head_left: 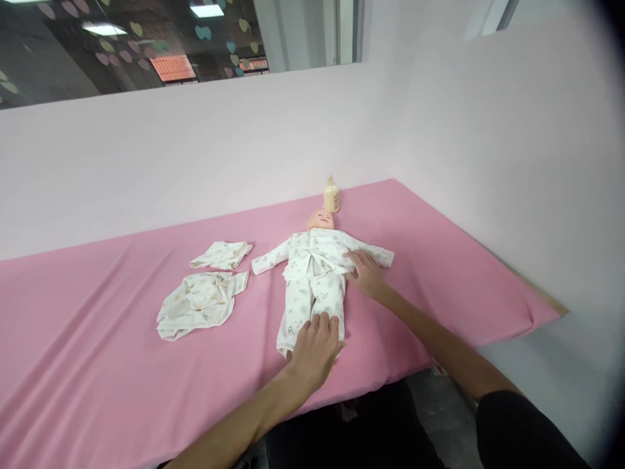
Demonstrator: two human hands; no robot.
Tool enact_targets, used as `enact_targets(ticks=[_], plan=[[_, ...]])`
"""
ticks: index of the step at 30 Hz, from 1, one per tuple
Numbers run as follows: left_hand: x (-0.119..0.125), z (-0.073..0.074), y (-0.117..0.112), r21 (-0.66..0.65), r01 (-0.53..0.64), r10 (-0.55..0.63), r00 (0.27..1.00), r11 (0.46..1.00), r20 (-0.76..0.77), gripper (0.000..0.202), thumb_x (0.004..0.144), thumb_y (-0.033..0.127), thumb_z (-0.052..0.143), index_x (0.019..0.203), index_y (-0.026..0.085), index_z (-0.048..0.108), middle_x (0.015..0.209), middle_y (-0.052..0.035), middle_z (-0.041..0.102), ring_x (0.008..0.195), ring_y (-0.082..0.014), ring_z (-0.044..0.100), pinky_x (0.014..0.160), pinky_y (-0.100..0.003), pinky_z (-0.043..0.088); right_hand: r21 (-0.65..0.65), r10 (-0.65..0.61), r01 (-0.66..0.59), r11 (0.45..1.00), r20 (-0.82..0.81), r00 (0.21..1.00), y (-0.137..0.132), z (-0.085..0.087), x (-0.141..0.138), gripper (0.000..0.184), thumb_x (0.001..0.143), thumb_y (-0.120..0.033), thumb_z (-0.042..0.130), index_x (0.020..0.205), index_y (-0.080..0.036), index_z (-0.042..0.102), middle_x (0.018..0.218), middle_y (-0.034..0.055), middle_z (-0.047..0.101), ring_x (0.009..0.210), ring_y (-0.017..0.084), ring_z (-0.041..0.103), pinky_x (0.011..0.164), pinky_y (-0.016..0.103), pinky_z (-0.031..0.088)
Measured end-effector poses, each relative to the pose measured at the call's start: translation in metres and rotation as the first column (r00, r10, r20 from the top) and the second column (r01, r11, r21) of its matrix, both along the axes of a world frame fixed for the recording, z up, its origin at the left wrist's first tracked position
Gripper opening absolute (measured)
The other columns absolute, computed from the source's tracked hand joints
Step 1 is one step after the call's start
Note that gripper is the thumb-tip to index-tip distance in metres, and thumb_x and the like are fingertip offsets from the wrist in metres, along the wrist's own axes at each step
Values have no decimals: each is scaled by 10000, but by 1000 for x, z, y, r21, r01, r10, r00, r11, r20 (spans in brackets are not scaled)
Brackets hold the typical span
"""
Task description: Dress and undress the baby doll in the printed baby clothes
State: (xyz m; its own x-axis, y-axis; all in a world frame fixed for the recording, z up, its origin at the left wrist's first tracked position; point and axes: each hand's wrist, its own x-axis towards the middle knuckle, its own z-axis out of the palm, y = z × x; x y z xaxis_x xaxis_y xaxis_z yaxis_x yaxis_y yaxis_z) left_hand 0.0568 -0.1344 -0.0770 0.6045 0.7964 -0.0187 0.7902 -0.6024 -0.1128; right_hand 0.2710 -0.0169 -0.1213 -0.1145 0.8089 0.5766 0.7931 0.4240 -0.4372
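A baby doll lies on its back in a white printed jacket and matching trousers. Both sleeves stretch out sideways, and the jacket's front overlaps at the chest. My left hand is closed over the lower trouser leg on the right side of the view, its fingers curled against the cloth; the thumb and that leg's cuff are partly hidden. Beside the doll's waist, my right hand touches the jacket's side edge with its fingers stretched out and slightly apart.
To the left lie a small folded white printed garment and a larger one. A pump bottle stands behind the doll's head. The pink-covered table meets white walls at the back and right.
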Motion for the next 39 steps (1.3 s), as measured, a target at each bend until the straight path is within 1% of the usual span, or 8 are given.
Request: enact_targets(ticks=[5, 10, 16, 22, 27, 32, 35, 39], plan=[[-23, -1, -7, -41, 77, -79, 996, 996, -43, 286, 835, -7, 420, 945, 172, 614, 917, -85, 628, 899, -257, 604, 760, -382, 509, -21, -180, 179, 984, -186, 966, 3, 3, 3, 294, 900, -188, 374, 1088, -199, 600, 976, 86, 621, 885, 248, 572, 780, 384, 465], [-55, 15, -12, -65, 76, -79, 996, 995, -35, 385, 736, -89, 380, 869, 206, 590, 942, -66, 636, 878, -241, 586, 757, -367, 457, 61, -284, 294, 954, -129, 950, -10, -5, 2, 283, 907, -167, 365, 1087, -186, 583, 1044, 121, 605, 969, 262, 559, 850, 389, 437], [-84, 41, 9, -350, -39, 70, 994, 936, 78, 207, 937, 168, 357, 762, 200, 462, 802, -29, 584, 726, -180, 505, 637, -291, 349, -279, -376, 346, 896, -60, 925, -6, -16, -8, 163, 890, -331, 499, 790, -205, 519, 848, 65, 602, 743, 212, 528, 660, 319, 379], [-77, 64, 24, -542, -15, 183, 949, 840, 258, 278, 937, 424, 412, 777, 197, 416, 800, 5, 534, 704, -146, 447, 616, -263, 318, -302, -308, 280, 911, -47, 950, 10, -19, -9, 243, 928, -283, 424, 706, -202, 483, 721, 28, 611, 644, 172, 510, 587, 282, 311], [-56, 47, 34, -414, -161, 335, 857, 896, 392, 319, 949, 510, 374, 961, 214, 492, 946, -24, 573, 832, -181, 536, 733, -312, 402, -226, -264, 260, 939, 13, 964, -2, -26, -7, 259, 951, -258, 381, 713, -205, 469, 709, 35, 584, 643, 181, 501, 594, 291, 348], [-61, 20, 87, -151, -346, 372, 767, 926, 522, 484, 920, 517, 446, 1281, 196, 458, 1274, -131, 514, 1193, -302, 491, 905, -412, 430, -111, -52, 75, 991, 192, 980, -32, -35, -10, 225, 855, -95, 466, 663, -211, 479, 726, 53, 568, 774, 218, 526, 770, 347, 413], [-77, 6, 115, -341, -375, 507, 620, 862, 599, 675, 847, 611, 535, 1380, 215, 416, 1381, -151, 474, 1252, -322, 480, 959, -416, 433, -65, 12, 6, 998, 269, 963, -43, -37, -15, 218, 838, -58, 474, 687, -210, 515, 777, 68, 585, 823, 230, 530, 815, 364, 418], [-92, -7, 123, -703, -231, 718, 432, 672, 545, 793, 786, 720, 543, 1382, 208, 429, 1253, -155, 603, 1051, -274, 626, 849, -350, 496, -18, -86, 92, 996, 229, 970, -41, -34, -19, 94, 905, -164, 496, 844, -198, 559, 878, 89, 593, 847, 247, 536, 803, 387, 440]])
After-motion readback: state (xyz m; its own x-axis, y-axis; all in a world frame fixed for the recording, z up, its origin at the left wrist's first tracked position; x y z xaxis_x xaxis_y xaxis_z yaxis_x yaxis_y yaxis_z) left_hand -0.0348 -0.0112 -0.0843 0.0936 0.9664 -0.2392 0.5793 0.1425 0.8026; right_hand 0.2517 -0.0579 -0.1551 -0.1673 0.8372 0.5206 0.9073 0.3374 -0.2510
